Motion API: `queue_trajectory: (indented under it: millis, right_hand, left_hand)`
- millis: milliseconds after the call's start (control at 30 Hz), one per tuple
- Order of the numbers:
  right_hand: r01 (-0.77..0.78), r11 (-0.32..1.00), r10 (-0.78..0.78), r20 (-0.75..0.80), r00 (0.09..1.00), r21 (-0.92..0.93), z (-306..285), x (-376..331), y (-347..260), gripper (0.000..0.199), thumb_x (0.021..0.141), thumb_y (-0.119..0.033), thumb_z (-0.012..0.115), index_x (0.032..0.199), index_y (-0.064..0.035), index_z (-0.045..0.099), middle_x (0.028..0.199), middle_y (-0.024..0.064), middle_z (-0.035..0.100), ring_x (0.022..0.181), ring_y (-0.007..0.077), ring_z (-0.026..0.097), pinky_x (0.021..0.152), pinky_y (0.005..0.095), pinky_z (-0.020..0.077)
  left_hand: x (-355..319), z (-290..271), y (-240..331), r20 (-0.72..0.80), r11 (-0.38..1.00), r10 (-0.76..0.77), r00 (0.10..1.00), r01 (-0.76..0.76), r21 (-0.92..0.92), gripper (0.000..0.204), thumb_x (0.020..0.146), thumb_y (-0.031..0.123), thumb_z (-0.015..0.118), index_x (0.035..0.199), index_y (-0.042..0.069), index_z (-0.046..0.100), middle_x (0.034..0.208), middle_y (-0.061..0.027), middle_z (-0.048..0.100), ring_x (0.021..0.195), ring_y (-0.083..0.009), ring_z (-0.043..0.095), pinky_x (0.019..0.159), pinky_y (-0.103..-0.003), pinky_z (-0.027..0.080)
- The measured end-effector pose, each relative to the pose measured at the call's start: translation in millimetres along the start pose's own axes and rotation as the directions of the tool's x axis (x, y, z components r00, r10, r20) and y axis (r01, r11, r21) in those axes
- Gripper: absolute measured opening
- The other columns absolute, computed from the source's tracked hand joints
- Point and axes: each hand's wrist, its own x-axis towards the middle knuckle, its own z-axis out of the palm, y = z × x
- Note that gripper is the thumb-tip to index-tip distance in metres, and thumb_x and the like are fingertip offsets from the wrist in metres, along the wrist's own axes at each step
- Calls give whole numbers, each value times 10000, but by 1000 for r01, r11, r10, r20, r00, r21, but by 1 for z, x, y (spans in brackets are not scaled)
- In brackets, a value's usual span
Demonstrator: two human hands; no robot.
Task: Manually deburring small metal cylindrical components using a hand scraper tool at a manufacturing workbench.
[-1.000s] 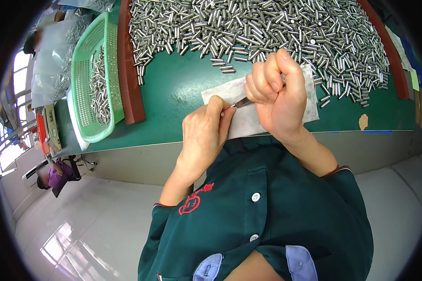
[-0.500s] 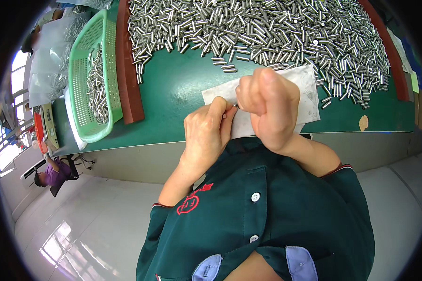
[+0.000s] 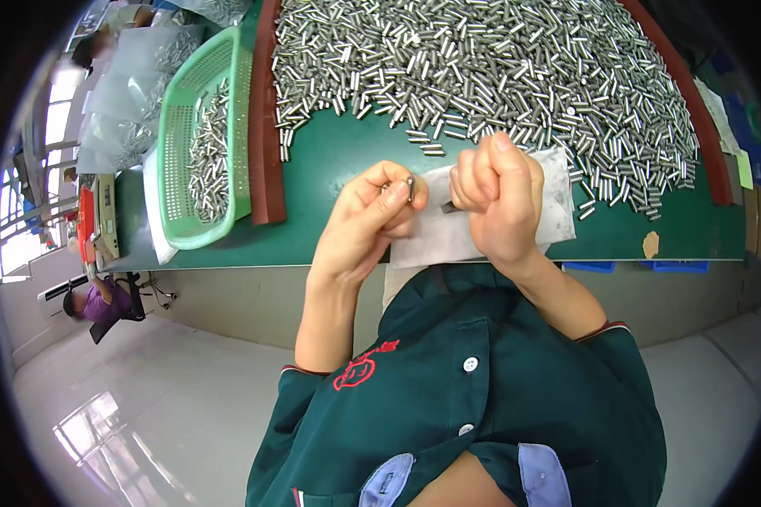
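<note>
Where the right hand point(image 3: 505, 203) curls, metal point(image 3: 449, 207) partly hides.

The left hand point(image 3: 365, 221) pinches a pin point(image 3: 411, 190); the right hand point(image 3: 503, 203) grips a tool point(image 3: 451, 206) over a sheet point(image 3: 429, 243).

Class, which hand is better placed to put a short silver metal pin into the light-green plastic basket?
Probably the left hand: its grip holds a pin, nearer the basket. The right hand is closed around a dark, mostly hidden object.

Bright glare on glossy floor point(image 3: 186, 380)
</note>
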Motion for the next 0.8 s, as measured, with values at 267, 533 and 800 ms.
queue_trajectory:
  millis: [267, 533, 800]
  right_hand:
    - [-25, 999, 25, 3, 1000, 23, 0, 2, -1, 390, 899, -219, 269, 529, -97, 279, 430, -3, 249, 390, 73, 153, 375, 235, 163]
    - [-44, 999, 44, 0, 999, 16, 3, 3, -1, 391, 899, -227, 274, 530, -99, 278, 433, -4, 246, 396, 71, 155, 381, 234, 161]
    - [-47, 998, 47, 19, 999, 33, -2, 1, -1, 384, 891, -225, 298, 534, -85, 286, 452, 1, 278, 416, 65, 194, 392, 225, 179]
  left_hand:
    - [13, -6, 4, -14, 966, -57, 998, 51, -252, 232, 841, 112, 491, 1032, -19, 510, 803, -75, 548, 483, -22, 285, 438, -150, 257]
    - [10, -10, 9, -51, 901, -110, 993, 78, -427, 200, 833, 112, 496, 1003, 8, 509, 744, -30, 490, 496, -37, 302, 439, -158, 261]
    - [-14, -32, 99, -274, 365, 917, 291, -333, 869, 150, 889, 119, 395, 878, 17, 505, 658, 10, 432, 503, -9, 292, 421, -145, 221]
